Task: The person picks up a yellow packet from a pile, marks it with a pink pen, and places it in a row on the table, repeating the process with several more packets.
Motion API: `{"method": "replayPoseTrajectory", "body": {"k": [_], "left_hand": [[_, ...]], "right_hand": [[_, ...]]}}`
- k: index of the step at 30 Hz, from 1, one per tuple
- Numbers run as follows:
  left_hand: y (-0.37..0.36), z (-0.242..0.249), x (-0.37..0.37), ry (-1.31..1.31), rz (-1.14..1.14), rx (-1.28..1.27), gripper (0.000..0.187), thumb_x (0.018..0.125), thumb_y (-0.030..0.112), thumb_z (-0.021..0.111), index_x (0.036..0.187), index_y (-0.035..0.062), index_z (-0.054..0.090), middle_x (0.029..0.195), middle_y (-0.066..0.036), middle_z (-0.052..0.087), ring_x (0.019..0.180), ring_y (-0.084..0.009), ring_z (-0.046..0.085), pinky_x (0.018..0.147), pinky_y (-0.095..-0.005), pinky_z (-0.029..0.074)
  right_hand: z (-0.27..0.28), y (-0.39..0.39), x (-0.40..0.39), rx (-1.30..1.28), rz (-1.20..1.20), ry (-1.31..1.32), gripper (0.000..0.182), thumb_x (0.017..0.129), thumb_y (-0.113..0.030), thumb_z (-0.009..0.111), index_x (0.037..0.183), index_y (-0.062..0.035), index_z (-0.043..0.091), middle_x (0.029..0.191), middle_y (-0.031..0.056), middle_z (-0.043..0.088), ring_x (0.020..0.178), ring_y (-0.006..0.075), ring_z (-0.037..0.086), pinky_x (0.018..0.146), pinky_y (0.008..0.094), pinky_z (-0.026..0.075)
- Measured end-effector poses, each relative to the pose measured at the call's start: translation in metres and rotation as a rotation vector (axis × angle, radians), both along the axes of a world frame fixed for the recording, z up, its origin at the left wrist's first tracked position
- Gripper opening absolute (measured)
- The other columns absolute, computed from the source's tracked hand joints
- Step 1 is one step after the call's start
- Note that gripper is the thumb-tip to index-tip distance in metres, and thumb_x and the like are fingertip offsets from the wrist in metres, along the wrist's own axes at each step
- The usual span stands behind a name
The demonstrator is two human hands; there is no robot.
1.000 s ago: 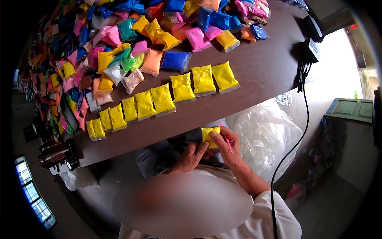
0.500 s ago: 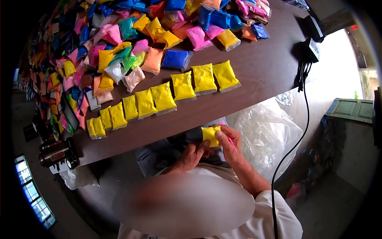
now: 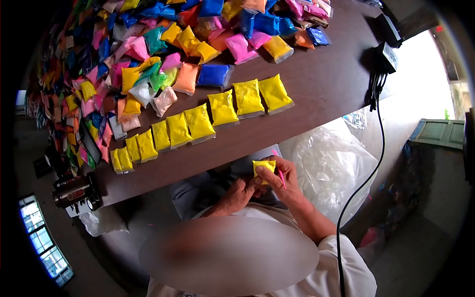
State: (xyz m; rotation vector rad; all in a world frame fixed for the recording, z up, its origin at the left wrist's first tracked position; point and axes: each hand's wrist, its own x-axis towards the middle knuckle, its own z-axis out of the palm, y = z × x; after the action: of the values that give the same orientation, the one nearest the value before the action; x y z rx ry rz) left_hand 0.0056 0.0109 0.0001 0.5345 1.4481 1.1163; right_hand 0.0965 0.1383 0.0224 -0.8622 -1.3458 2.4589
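Note:
My left hand grips the lower left side of a small yellow packet in front of my body, just off the table's near edge. My right hand pinches the same packet, its thumb across the front. A thin pink stick-like item is also held in my right hand, pointing down along the fingers. On the brown table, a slanting row of several yellow packets lies beyond my hands.
A large heap of coloured packets covers the table's far left. Clear plastic bags lie right of my hands. A black cable hangs down from a white-faced device. A dark device stands at the left corner.
My right thumb has moved down and left over the front of the held packet. The pink item now stands more upright. The table view has shifted slightly.

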Motion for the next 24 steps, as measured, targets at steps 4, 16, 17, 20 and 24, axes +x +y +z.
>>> {"method": "replayPoseTrajectory", "body": {"k": [4, 16, 17, 20, 24], "left_hand": [[0.004, 0.004, 0.0, 0.015, -0.006, -0.017, 0.048, 0.091, 0.045, 0.038, 0.098, -0.0002, 0.053, 0.075, -0.004, 0.06, 0.065, -0.0087, 0.056, 0.061, -0.0221, 0.047], [0.014, 0.006, 0.002, -0.145, 0.104, -0.112, 0.042, 0.091, 0.041, 0.045, 0.09, 0.0002, 0.057, 0.073, -0.004, 0.061, 0.063, -0.0084, 0.054, 0.06, -0.0221, 0.045], [0.015, 0.006, 0.002, -0.167, 0.128, -0.109, 0.043, 0.091, 0.041, 0.045, 0.088, -0.0001, 0.058, 0.074, -0.004, 0.061, 0.064, -0.0084, 0.054, 0.061, -0.022, 0.045], [0.019, 0.011, 0.0, -0.144, 0.133, -0.105, 0.045, 0.09, 0.043, 0.045, 0.085, 0.0, 0.059, 0.073, -0.004, 0.061, 0.064, -0.0082, 0.054, 0.061, -0.0219, 0.045], [0.021, 0.008, 0.001, -0.175, 0.123, -0.095, 0.045, 0.091, 0.042, 0.044, 0.084, 0.0001, 0.059, 0.072, -0.004, 0.061, 0.064, -0.0081, 0.054, 0.061, -0.0215, 0.045]], "right_hand": [[-0.002, 0.004, 0.003, -0.016, -0.005, -0.025, 0.02, 0.084, -0.017, 0.061, 0.088, 0.0018, 0.057, 0.068, 0.0022, 0.057, 0.056, 0.0073, 0.052, 0.048, 0.0204, 0.041], [-0.012, 0.015, 0.017, -0.005, 0.029, -0.034, 0.021, 0.086, -0.017, 0.059, 0.091, 0.0038, 0.055, 0.075, 0.0033, 0.057, 0.063, 0.0074, 0.052, 0.055, 0.0215, 0.043], [-0.011, 0.014, 0.016, -0.006, 0.03, -0.035, 0.021, 0.086, -0.017, 0.059, 0.091, 0.0038, 0.055, 0.075, 0.0033, 0.057, 0.063, 0.0074, 0.052, 0.055, 0.0215, 0.043], [-0.005, 0.013, 0.013, 0.07, -0.047, -0.051, 0.019, 0.086, -0.015, 0.058, 0.09, 0.0032, 0.055, 0.074, 0.0028, 0.056, 0.062, 0.007, 0.052, 0.054, 0.0217, 0.043], [-0.007, 0.019, 0.015, 0.081, -0.004, -0.004, 0.02, 0.086, -0.017, 0.058, 0.09, 0.0026, 0.054, 0.075, 0.0035, 0.056, 0.063, 0.0077, 0.053, 0.055, 0.0216, 0.043]]}}
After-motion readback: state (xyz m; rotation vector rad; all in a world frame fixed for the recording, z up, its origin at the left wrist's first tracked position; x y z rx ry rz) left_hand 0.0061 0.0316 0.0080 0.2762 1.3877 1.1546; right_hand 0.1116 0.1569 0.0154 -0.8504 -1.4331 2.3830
